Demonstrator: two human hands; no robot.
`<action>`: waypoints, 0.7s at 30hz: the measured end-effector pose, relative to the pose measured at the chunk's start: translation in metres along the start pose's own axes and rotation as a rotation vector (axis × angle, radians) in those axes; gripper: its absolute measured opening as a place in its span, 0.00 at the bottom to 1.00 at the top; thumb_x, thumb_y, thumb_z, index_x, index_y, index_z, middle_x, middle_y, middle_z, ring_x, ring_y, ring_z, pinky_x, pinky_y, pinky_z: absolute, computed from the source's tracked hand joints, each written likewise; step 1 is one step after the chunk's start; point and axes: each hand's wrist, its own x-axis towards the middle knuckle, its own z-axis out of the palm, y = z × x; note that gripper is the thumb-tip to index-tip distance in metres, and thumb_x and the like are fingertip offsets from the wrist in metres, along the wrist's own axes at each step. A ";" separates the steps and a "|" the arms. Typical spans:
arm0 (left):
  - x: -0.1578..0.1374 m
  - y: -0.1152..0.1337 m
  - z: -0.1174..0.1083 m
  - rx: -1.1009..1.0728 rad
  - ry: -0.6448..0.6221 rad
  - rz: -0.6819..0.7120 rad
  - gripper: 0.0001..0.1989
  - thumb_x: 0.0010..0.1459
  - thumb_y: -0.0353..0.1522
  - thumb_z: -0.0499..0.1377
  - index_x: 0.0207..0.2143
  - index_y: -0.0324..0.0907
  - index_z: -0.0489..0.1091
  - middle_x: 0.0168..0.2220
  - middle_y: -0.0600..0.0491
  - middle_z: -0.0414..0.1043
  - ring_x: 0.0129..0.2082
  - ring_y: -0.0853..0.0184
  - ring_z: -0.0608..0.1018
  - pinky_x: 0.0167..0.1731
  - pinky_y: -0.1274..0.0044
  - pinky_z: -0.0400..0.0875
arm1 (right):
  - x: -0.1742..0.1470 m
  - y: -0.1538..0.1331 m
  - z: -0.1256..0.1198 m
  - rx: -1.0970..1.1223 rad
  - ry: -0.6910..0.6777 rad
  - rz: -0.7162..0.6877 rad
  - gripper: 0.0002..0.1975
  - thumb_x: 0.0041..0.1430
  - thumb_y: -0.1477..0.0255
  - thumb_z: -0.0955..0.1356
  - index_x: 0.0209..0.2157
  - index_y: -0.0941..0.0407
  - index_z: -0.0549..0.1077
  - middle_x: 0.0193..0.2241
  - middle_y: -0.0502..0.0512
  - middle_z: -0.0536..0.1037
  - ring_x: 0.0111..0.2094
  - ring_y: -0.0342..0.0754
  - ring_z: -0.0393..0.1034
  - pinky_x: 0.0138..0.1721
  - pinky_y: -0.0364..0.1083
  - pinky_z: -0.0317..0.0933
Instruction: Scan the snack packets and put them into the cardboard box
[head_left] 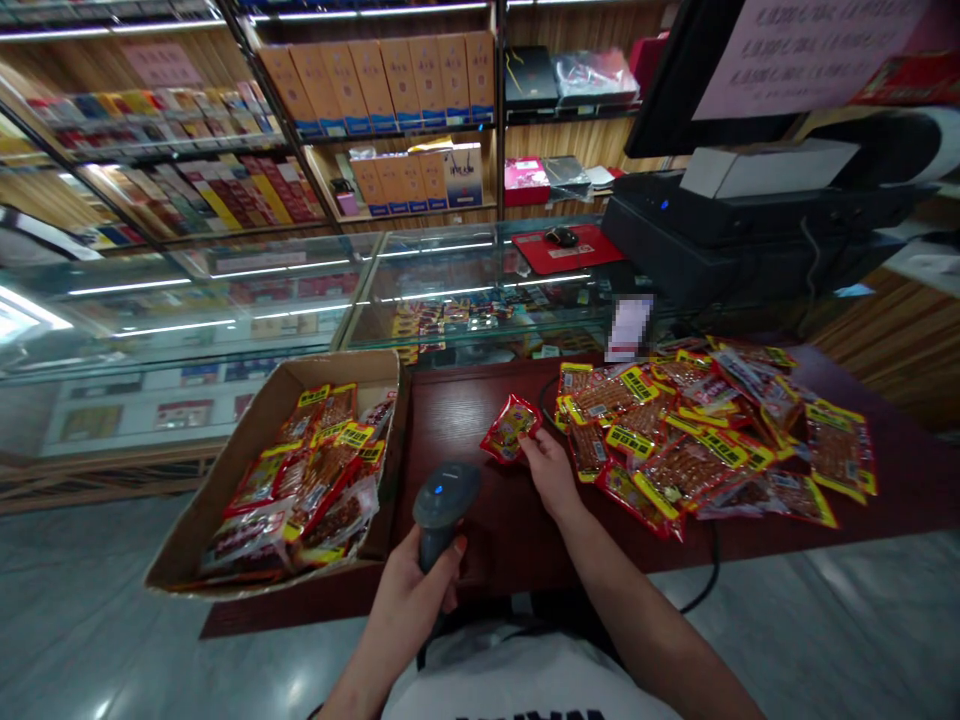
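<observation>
My left hand [422, 585] is wrapped round the handle of a dark grey barcode scanner [448, 495], which shows a small blue light. A small red snack packet [511, 428] is held at its right edge by the fingers of my right hand [550, 468], just above or on the dark wooden table. Right of that hand lies a heap of red and yellow snack packets [690, 455]. On the left, an open cardboard box [191, 500] holds several more snack packets [330, 465].
Behind the table [442, 400] runs a glass display counter [300, 260] with a red mouse pad [574, 250] on it. A black monitor and till [667, 240] stand at the back right. A cable [709, 580] hangs over the front edge. Shelves of boxed goods [382, 85] line the wall.
</observation>
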 end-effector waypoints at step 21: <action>0.001 0.019 0.002 0.084 -0.170 -0.012 0.13 0.52 0.42 0.65 0.32 0.41 0.70 0.14 0.61 0.64 0.12 0.71 0.67 0.15 0.81 0.60 | 0.004 0.000 -0.001 0.123 -0.004 0.057 0.16 0.52 0.58 0.72 0.39 0.52 0.78 0.40 0.52 0.83 0.40 0.53 0.77 0.46 0.53 0.70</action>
